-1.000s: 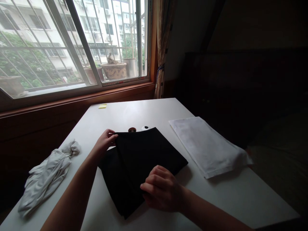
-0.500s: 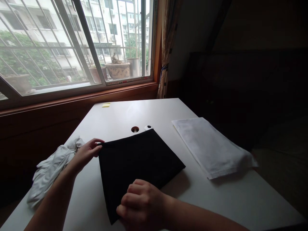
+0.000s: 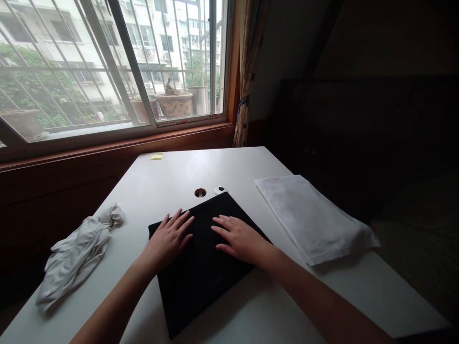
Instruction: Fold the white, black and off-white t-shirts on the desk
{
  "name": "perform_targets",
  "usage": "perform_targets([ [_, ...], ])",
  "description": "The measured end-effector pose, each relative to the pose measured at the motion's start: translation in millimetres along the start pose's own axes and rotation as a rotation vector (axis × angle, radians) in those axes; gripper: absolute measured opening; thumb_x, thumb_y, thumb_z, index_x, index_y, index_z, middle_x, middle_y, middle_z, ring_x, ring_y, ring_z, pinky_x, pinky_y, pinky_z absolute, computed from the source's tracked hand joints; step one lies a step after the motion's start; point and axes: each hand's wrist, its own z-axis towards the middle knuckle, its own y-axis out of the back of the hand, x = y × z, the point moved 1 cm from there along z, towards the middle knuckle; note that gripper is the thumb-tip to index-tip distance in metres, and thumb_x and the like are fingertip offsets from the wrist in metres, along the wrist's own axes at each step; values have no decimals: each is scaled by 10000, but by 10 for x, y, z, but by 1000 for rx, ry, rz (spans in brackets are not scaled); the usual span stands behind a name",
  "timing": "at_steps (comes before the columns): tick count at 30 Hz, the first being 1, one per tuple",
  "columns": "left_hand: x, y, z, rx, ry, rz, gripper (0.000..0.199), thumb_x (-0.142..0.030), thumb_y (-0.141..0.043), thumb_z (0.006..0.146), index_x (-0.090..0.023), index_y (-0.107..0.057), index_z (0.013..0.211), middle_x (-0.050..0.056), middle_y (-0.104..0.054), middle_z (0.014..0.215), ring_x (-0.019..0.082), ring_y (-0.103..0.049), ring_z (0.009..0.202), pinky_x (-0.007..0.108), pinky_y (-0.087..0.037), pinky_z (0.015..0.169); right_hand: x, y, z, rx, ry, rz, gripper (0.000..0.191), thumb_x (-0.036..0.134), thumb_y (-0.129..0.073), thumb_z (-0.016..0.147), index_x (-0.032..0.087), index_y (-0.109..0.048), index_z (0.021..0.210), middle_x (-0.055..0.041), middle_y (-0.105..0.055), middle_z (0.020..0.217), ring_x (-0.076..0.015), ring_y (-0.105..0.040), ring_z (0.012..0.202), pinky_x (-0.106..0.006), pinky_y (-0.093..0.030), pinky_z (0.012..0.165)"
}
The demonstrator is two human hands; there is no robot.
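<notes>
The black folded cloth (image 3: 208, 272) lies in front of me, flat on the white surface (image 3: 168, 179), turned at a slant, with one corner pointing toward me. My left hand (image 3: 167, 243) rests on its left part, the fingers spread and gripping nothing. My right hand (image 3: 238, 239) lies on its right part, also with fingers extended and nothing held in them. Just beyond the far corner of the cloth there is a white round ring (image 3: 220, 190), and beside it a dark round hole (image 3: 200, 193). To the right, apart from the cloth, a white flat packet (image 3: 311, 220) lies along the edge. On the left side is a crumpled pale cloth (image 3: 77, 258). Farther away, near the far left corner, I see a yellow paper (image 3: 157, 156).
</notes>
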Motion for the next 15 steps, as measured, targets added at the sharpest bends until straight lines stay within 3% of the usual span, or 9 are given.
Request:
perform_targets([
  [5,26,-288,-36,86,20,26,583,-511,-391,1072,-309,-337,1616,64,-336,1679,332,-283,1558,624,-263,1238,-68,-127,-238,113,-15,19,646,523,-568,1021,302,-393,1601,-58,-308,1697,-311,-240,1572,-561,-240,1266],
  [10,164,-287,-78,96,31,44,622,-549,-377,1070,-325,-251,1636,45,-297,1691,314,-275,1561,606,-243,1253,-7,-131,-394,131,-19,51,667,471,-598,1006,308,-372,1613,-49,-246,1715,-318,-183,1586,-576,-174,1279],
  [15,259,-304,-112,112,98,116,635,-572,-347,1071,-295,-258,1636,46,-297,1688,300,-271,1563,582,-237,1264,-3,-33,-456,219,-44,117,722,552,-583,992,314,-338,1628,-38,-211,1723,-336,-148,1592,-582,-116,1285],
])
